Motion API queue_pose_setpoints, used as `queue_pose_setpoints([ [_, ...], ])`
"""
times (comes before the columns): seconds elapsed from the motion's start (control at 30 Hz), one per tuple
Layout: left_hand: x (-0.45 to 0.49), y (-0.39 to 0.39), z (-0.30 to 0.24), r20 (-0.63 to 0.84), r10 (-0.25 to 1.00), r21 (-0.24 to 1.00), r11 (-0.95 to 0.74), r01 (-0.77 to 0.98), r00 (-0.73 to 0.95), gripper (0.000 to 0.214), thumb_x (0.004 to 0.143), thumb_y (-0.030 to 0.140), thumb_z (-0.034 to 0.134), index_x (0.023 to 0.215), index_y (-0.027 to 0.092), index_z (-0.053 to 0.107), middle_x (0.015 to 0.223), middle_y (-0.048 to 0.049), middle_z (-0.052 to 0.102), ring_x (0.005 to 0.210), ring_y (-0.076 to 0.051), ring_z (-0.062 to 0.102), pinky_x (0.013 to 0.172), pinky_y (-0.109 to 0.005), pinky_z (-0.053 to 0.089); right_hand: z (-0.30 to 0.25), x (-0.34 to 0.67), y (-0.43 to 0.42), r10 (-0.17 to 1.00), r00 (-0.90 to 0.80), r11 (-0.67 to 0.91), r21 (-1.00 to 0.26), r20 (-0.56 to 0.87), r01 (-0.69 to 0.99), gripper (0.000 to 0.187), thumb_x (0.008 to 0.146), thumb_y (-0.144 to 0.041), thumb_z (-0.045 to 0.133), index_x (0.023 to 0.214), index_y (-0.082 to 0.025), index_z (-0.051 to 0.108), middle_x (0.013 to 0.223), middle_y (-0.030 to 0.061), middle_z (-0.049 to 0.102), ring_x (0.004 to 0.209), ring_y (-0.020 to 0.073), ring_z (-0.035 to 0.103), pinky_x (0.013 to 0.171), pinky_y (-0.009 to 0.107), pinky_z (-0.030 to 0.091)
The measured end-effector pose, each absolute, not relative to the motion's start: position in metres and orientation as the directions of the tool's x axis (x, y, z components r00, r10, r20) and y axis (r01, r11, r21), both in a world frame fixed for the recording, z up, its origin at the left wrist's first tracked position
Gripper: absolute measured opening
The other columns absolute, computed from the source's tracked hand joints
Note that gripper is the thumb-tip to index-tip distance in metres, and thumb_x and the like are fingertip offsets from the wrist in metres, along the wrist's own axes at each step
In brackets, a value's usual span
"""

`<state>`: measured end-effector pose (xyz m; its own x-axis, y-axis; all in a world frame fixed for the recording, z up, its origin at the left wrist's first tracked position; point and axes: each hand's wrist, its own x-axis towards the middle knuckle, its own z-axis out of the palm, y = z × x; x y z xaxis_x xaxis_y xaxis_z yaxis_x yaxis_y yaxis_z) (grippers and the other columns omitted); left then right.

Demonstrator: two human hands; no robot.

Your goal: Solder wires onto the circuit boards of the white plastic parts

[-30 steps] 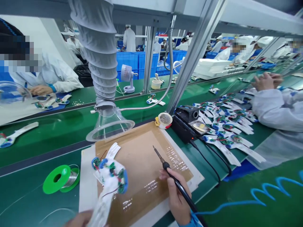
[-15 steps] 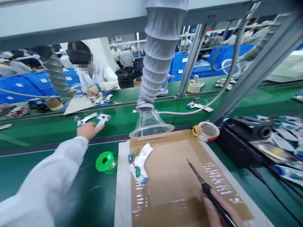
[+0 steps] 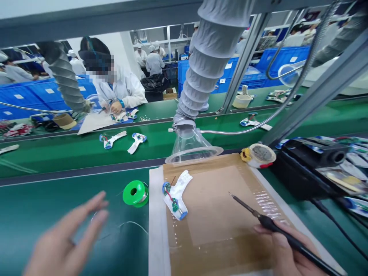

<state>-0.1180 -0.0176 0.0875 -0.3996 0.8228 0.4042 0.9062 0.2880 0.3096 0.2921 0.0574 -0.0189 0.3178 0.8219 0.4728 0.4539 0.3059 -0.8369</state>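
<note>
My left hand (image 3: 67, 237) is over the green bench at the lower left, a little blurred, fingers apart and holding nothing. Nearest to it stands a green spool of solder wire (image 3: 135, 193), a loose end of wire trailing beside it. In my right hand (image 3: 290, 245) is a soldering iron (image 3: 264, 220), its tip pointing up and left above the brown taped board (image 3: 212, 207). A white Y-shaped plastic shell (image 3: 179, 191) with blue ends, small green circuit boards and a red wire lies on the board's left side.
A clear fume hood (image 3: 192, 147) on a grey hose hangs over the board's far edge. Two more shells (image 3: 137, 142) lie on the green belt. A black soldering station (image 3: 301, 168) and a round tip-cleaning pot (image 3: 261, 155) stand right. Across the belt, a co-worker (image 3: 120, 90) works.
My left hand has drawn back from the belt toward me, leaving a white shell there beside another. The soldering iron stays in my right hand. The view has shifted slightly.
</note>
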Motion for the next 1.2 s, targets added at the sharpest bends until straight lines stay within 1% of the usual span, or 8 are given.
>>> queue_pose_setpoints([
  [0.03, -0.086, -0.028, 0.071, 0.380, 0.853, 0.378, 0.210, 0.902, -0.358, 0.050, 0.091, 0.060, 0.050, 0.140, 0.048, 0.055, 0.121, 0.0068, 0.076, 0.103, -0.025, 0.073, 0.084, -0.039, 0.063, -0.017, 0.288, 0.067, 0.804, 0.330, 0.329, -0.833, 0.494, 0.445, 0.031, 0.094, -0.048, 0.065, 0.103, -0.019, 0.067, 0.069, 0.0045, 0.076, 0.066, 0.0265, 0.076, 0.071, 0.042, 0.060],
  [0.1, -0.023, -0.028, 0.036, 0.341, 0.909, 0.422, 0.078, 0.903, -0.238, 0.074, 0.089, 0.051, 0.059, 0.157, 0.034, 0.035, 0.143, -0.0039, 0.064, 0.126, -0.030, 0.064, 0.097, -0.046, 0.060, -0.014, 0.276, 0.084, 0.791, 0.345, 0.372, -0.845, 0.505, 0.383, 0.029, 0.096, -0.046, 0.063, 0.105, -0.019, 0.066, 0.069, 0.0036, 0.075, 0.064, 0.0247, 0.075, 0.070, 0.042, 0.061],
  [0.17, 0.023, -0.009, 0.007, 0.261, 0.947, 0.419, 0.064, 0.906, -0.188, 0.107, 0.079, 0.050, 0.072, 0.164, 0.024, 0.012, 0.159, -0.0122, 0.044, 0.140, -0.036, 0.051, 0.104, -0.052, 0.056, -0.016, 0.265, 0.097, 0.793, 0.348, 0.425, -0.864, 0.499, 0.271, 0.026, 0.096, -0.042, 0.063, 0.107, -0.019, 0.065, 0.076, 0.0042, 0.077, 0.060, 0.0219, 0.074, 0.064, 0.039, 0.061],
  [0.23, 0.042, 0.015, -0.010, 0.232, 0.943, 0.436, 0.118, 0.892, -0.237, 0.122, 0.074, 0.046, 0.079, 0.164, 0.020, 0.000, 0.165, -0.0168, 0.033, 0.148, -0.039, 0.039, 0.113, -0.057, 0.048, -0.020, 0.259, 0.102, 0.804, 0.337, 0.448, -0.872, 0.490, 0.199, 0.024, 0.095, -0.038, 0.066, 0.108, -0.018, 0.065, 0.083, 0.0059, 0.078, 0.059, 0.0203, 0.074, 0.060, 0.037, 0.061],
  [0.37, 0.031, 0.036, -0.019, 0.181, 0.946, 0.476, 0.155, 0.866, -0.268, 0.119, 0.077, 0.039, 0.079, 0.163, 0.021, -0.001, 0.163, -0.0176, 0.035, 0.149, -0.038, 0.038, 0.116, -0.057, 0.043, -0.031, 0.260, 0.099, 0.838, 0.319, 0.410, -0.896, 0.443, 0.170, 0.025, 0.093, -0.036, 0.068, 0.110, -0.018, 0.066, 0.088, 0.0082, 0.078, 0.059, 0.0191, 0.073, 0.060, 0.036, 0.062],
  [0.67, 0.014, 0.040, -0.022, 0.184, 0.955, 0.478, 0.121, 0.870, -0.234, 0.119, 0.079, 0.053, 0.074, 0.163, 0.015, -0.001, 0.151, -0.0249, 0.048, 0.137, -0.044, 0.050, 0.106, -0.062, 0.048, -0.031, 0.259, 0.097, 0.867, 0.301, 0.360, -0.917, 0.397, 0.174, 0.023, 0.096, -0.035, 0.065, 0.114, -0.020, 0.066, 0.093, 0.0083, 0.078, 0.066, 0.0184, 0.074, 0.064, 0.035, 0.063],
  [0.87, 0.006, 0.041, -0.026, 0.123, 0.975, 0.469, 0.108, 0.877, -0.186, 0.104, 0.089, 0.054, 0.062, 0.164, 0.018, -0.001, 0.161, -0.0212, 0.037, 0.146, -0.041, 0.040, 0.112, -0.061, 0.044, -0.037, 0.264, 0.095, 0.890, 0.217, 0.357, -0.909, 0.401, 0.214, 0.025, 0.099, -0.030, 0.062, 0.122, -0.023, 0.066, 0.101, 0.0079, 0.077, 0.075, 0.0193, 0.076, 0.069, 0.036, 0.064],
  [1.2, -0.003, 0.040, -0.022, 0.171, 0.985, 0.327, -0.074, 0.942, 0.018, 0.100, 0.089, 0.054, 0.062, 0.164, 0.020, 0.005, 0.160, -0.0194, 0.040, 0.148, -0.040, 0.037, 0.118, -0.062, 0.036, -0.035, 0.261, 0.096, 0.883, 0.283, 0.351, -0.927, 0.375, 0.134, 0.023, 0.097, -0.037, 0.063, 0.114, -0.021, 0.065, 0.091, 0.0071, 0.077, 0.067, 0.0185, 0.075, 0.065, 0.036, 0.065],
])
